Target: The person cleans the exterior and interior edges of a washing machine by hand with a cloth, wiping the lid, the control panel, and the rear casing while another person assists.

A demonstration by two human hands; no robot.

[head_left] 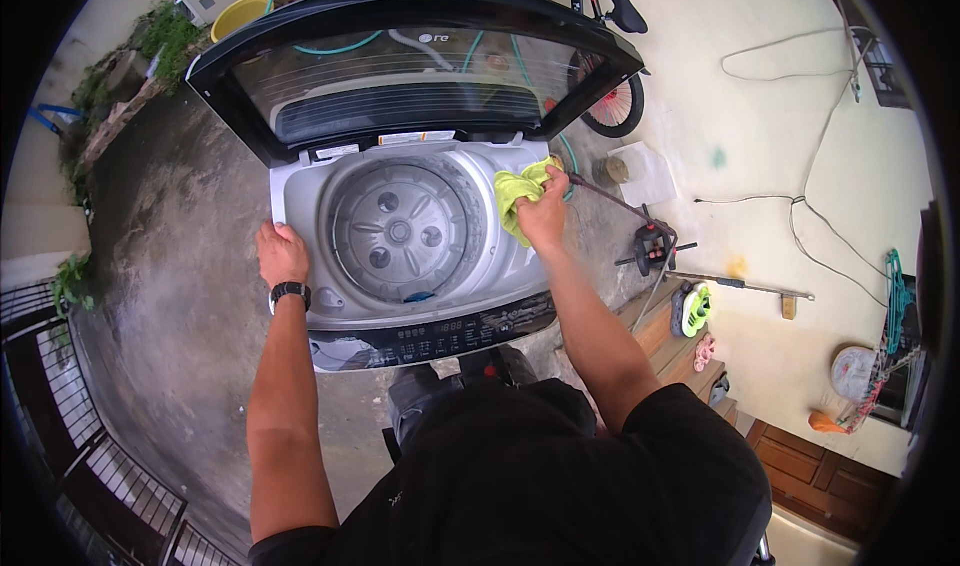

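Observation:
A top-loading washing machine (300, 201) stands in front of me with its dark glass lid (400, 76) raised. Inside it shows the round metal drum (375, 246), with a small blue thing (419, 297) at the near side of the drum opening. My left hand (283, 254), a watch on its wrist, is closed over the machine's left edge; its fingertips are partly hidden. At the right side of the top, my right hand (543, 209) grips a crumpled yellow-green cloth (514, 194), which lies against the rim beside the drum.
The control panel (440, 338) runs along the machine's near edge. A bicycle (615, 106) stands behind to the right, with a green hose (520, 61) near it. Shoes (694, 311) sit on a step at the right. A yellow basin (240, 16) is at the back left.

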